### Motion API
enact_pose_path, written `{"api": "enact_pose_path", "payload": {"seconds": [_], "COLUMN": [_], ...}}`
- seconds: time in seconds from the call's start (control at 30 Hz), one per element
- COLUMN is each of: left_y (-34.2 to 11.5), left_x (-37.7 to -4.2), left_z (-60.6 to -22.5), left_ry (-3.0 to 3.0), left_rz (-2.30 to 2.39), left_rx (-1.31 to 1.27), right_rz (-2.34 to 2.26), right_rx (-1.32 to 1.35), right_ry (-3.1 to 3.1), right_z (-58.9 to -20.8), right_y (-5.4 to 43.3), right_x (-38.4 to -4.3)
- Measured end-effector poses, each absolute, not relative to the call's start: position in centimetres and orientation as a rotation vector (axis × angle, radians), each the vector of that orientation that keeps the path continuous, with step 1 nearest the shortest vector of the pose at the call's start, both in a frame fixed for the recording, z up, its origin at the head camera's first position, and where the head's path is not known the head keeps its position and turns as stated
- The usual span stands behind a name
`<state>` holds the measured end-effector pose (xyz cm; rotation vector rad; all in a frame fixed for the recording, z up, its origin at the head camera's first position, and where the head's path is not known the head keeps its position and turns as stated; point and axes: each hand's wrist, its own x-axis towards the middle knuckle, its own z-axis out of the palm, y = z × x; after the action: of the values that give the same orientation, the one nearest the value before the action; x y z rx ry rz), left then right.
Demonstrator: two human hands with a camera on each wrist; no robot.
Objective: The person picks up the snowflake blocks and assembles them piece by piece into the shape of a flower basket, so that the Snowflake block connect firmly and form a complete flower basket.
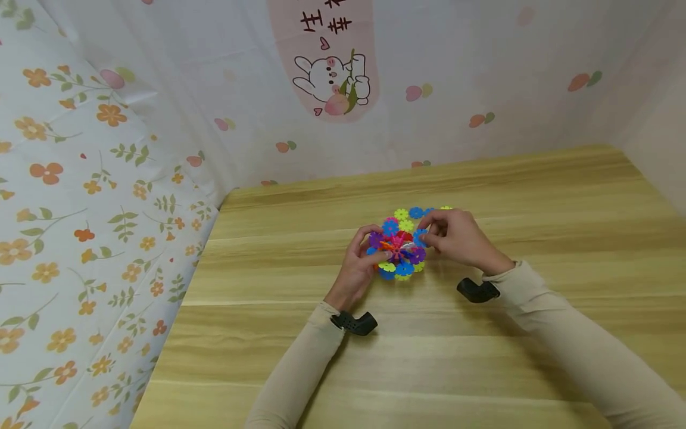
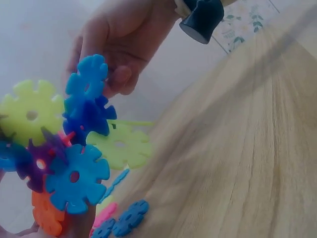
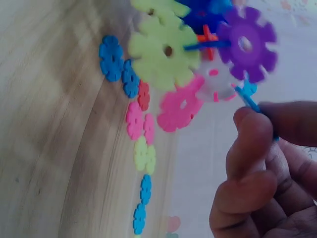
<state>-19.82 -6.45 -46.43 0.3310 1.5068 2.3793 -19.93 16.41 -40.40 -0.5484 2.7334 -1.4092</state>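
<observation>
A rounded cluster of interlocking snowflake discs point(image 1: 398, 249) in purple, pink, red, yellow, blue and orange sits between both hands over the table. My left hand point(image 1: 356, 263) holds it from the left, thumb on the near side and fingers curled around behind. With thumb and forefinger my right hand point(image 1: 460, 239) pinches a blue snowflake disc point(image 1: 420, 237) at the cluster's right side. In the right wrist view this blue disc point(image 3: 251, 100) is seen edge-on, its far edge close to a clear disc point(image 3: 214, 88) and a purple disc point(image 3: 246, 43) of the cluster.
Loose snowflake discs lie on the wooden table point(image 1: 300, 238) behind the cluster, among them a yellow one point(image 1: 401, 214), a blue one point(image 1: 416, 212) and a pink one point(image 3: 134, 120). A patterned cloth point(image 1: 455, 83) hangs at the table's back edge. Each wrist wears a black device.
</observation>
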Motion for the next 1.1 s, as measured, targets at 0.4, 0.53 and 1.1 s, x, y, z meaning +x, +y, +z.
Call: {"api": "enact_pose_path", "payload": {"seconds": [0.4,0.53,1.1], "left_y": [-5.7,-5.4,-6.7], "left_x": [-19.7,-19.4,-19.7], "left_z": [-46.5,-46.6,-46.6], "left_ry": [1.530,1.491,1.539], "left_rz": [2.385,2.414,2.334], "left_rx": [0.315,0.260,0.255], "right_rz": [-1.534,-1.587,-1.373], "right_rx": [-0.471,-0.472,-0.488], "right_ry": [2.665,2.619,2.689], "right_z": [-40.8,-41.1,-41.7], "right_y": [16.0,16.0,17.7], "right_x": [-19.8,-19.8,-22.0]}}
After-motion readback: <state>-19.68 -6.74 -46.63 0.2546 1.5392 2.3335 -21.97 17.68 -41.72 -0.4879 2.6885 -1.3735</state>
